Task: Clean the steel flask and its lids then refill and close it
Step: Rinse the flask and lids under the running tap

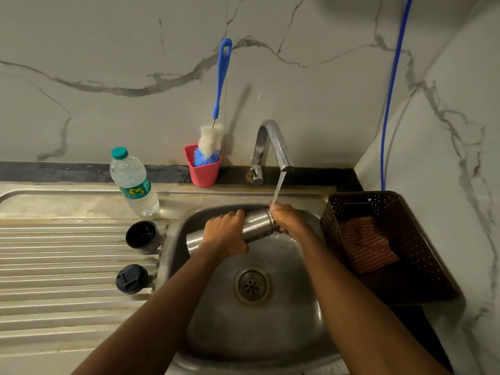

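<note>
Both our hands hold the flask [257,226] over the sink [270,334]: left grip [226,234] wraps its body, right grip [286,217] closes round its mouth under the tap [273,147]. Wet steel looks slippery; we'd hold mid-body.

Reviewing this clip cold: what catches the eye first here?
Both hands hold a steel flask tilted over the sink, its mouth under the running tap: left hand on the body, right hand at the neck. Two dark lids wait on the draining board; a blue bottle brush stands behind.
</note>
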